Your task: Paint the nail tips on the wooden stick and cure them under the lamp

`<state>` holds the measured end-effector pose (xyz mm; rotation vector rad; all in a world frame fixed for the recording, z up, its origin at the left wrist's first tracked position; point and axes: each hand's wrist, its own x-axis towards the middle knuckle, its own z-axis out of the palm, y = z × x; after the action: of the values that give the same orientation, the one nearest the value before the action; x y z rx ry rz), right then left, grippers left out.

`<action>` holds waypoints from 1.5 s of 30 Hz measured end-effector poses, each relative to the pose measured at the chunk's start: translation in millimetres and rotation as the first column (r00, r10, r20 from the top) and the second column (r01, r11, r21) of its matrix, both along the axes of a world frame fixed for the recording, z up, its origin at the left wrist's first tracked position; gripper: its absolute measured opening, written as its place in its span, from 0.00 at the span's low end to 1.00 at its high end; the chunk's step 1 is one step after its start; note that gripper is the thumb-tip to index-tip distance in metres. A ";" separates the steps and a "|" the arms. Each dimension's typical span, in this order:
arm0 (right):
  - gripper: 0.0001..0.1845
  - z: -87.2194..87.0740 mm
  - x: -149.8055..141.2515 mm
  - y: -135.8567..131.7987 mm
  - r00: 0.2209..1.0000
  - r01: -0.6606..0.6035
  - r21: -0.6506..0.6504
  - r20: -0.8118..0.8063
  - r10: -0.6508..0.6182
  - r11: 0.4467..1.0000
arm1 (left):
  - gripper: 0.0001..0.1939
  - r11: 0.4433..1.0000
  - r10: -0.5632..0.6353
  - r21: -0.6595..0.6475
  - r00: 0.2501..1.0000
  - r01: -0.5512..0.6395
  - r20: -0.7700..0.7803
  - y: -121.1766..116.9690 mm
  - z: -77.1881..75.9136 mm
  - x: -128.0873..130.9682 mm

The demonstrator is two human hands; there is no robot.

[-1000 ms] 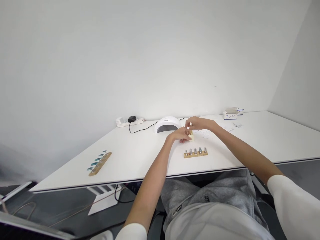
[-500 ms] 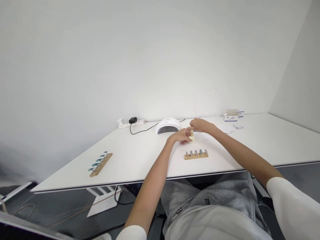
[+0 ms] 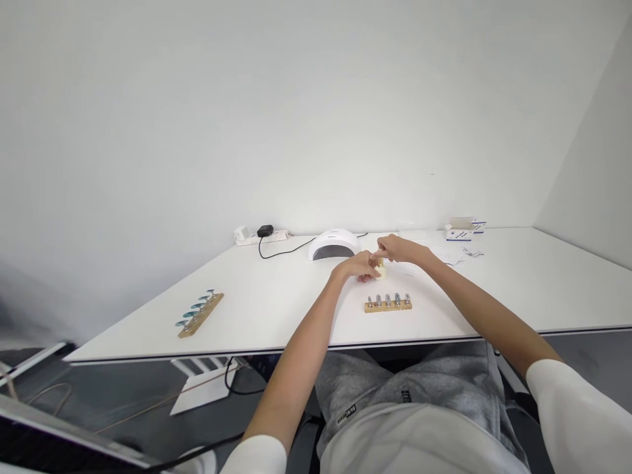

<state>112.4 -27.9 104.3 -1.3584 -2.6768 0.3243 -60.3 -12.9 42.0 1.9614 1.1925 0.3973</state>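
Observation:
Near the middle of the table, my left hand (image 3: 360,265) is closed around the side of a small cream bottle, which looks like nail polish (image 3: 380,272). From above, my right hand (image 3: 395,248) grips its tan cap (image 3: 380,262), with the fingers bent and partly hiding it. Too little shows to tell whether cap and bottle are joined. Closer to me lies a wooden strip (image 3: 388,307) with several glittery silver nail tips standing on it. Behind my hands sits a white nail lamp (image 3: 334,243).
A second wooden strip (image 3: 201,316) with teal nail tips lies on the left of the white table (image 3: 276,309). A power strip (image 3: 261,237) with a black adapter (image 3: 265,230) is at the wall. Small boxes (image 3: 459,230) and papers (image 3: 447,255) are on the right.
The view has shifted slightly. My right hand sits a little lower over the bottle, and less of the cap shows. Both hands keep their hold.

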 end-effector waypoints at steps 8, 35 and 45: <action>0.16 -5.1 5.4 1.1 0.995 -0.003 0.150 0.104 -0.012 0.989 | 0.11 0.999 0.019 0.038 0.999 -0.018 -0.029 -2.2 -2.2 1.8; 0.29 -23.0 17.8 21.2 0.953 0.118 0.476 0.194 -0.235 0.871 | 0.10 0.953 0.105 0.280 0.992 -0.119 0.064 -1.2 -9.8 20.9; 0.25 -22.6 4.7 17.0 0.937 0.071 0.524 0.257 -0.237 0.849 | 0.11 0.748 0.317 0.642 0.941 -0.170 -0.121 7.8 -11.1 17.0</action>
<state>117.1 -10.9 81.7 -1.5237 -2.5680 -0.6308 -43.3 -5.1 30.8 2.4668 1.6271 0.8160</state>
